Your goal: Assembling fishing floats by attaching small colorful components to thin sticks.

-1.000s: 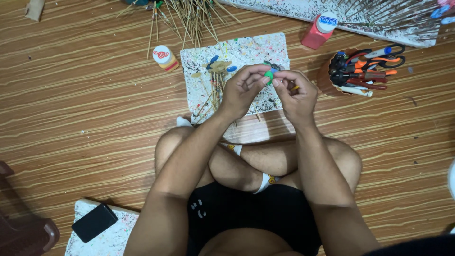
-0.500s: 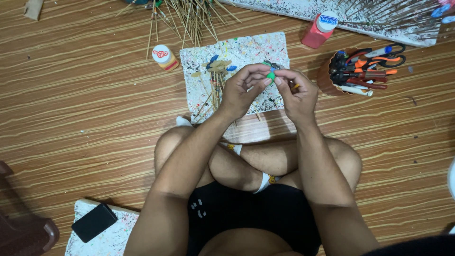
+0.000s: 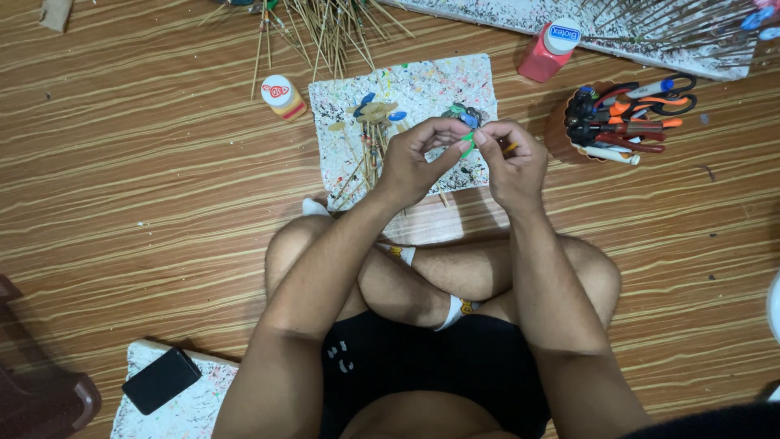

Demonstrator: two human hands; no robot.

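Head view: a wood-grain floor (image 3: 122,162) fills the frame, with a paint-speckled white board (image 3: 422,89) lying ahead of the crossed legs. Above that board, the left hand (image 3: 418,158) and right hand (image 3: 508,162) meet, fingertips pinched narrow on a small green piece (image 3: 469,144) held between them; its exact shape is too small to tell. A thin stick (image 3: 510,148) shows at the right hand's fingers. Nearby stand a brown cup of scissors and pens (image 3: 605,122), a red bottle (image 3: 548,50) and a black phone (image 3: 161,380).
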